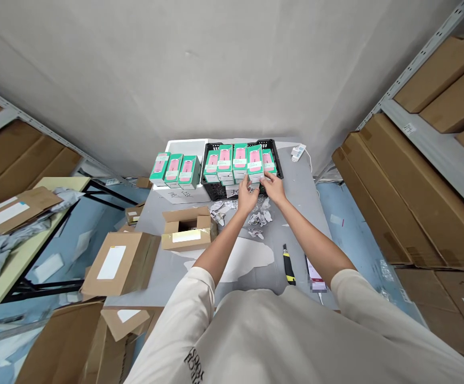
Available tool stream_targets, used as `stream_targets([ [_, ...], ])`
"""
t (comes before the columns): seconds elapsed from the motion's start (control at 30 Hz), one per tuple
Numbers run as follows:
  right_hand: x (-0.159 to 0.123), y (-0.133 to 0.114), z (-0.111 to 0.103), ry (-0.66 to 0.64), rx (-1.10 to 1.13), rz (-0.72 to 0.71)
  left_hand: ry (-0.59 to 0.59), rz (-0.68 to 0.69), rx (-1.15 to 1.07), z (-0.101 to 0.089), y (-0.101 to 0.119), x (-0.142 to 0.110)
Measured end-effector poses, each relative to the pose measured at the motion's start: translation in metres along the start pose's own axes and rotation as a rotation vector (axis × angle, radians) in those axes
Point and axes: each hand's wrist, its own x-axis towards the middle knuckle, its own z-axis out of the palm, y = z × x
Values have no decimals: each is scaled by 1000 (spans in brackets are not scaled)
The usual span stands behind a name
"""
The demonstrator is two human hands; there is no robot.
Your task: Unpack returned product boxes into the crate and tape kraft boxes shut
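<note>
Green-and-pink rectangular cardboard box (pixel 255 160) held between left hand (pixel 248 196) and right hand (pixel 272 186), fingers narrow at its near end; long axis runs away from both, neither nearer; black plastic crate (pixel 214 191) beneath, beyond hands.

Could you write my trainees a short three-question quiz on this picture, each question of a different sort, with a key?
1. True or false: the knife lies on the table, to the left of the phone in the picture.
2. Multiple choice: at the black crate, what are the left hand and right hand touching? A: the phone. B: a green box. C: the knife.
3. Count: how many green boxes show at the white bin?

Key: 1. True. 2. B. 3. Three.
</note>
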Motion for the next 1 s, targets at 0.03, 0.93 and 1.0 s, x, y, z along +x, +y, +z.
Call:
stream_targets([
  [0.03, 0, 0, 1, 4, 18, 1, -6, 4, -13, 1, -1, -1],
  [0.93, -43, 20, -8, -26, 38, 51, -202, 40, 115, -23, -12, -15],
  [1.0, -56, 23, -3, -50, 25, 53, -174, 54, 135, -34, -11, -30],
])
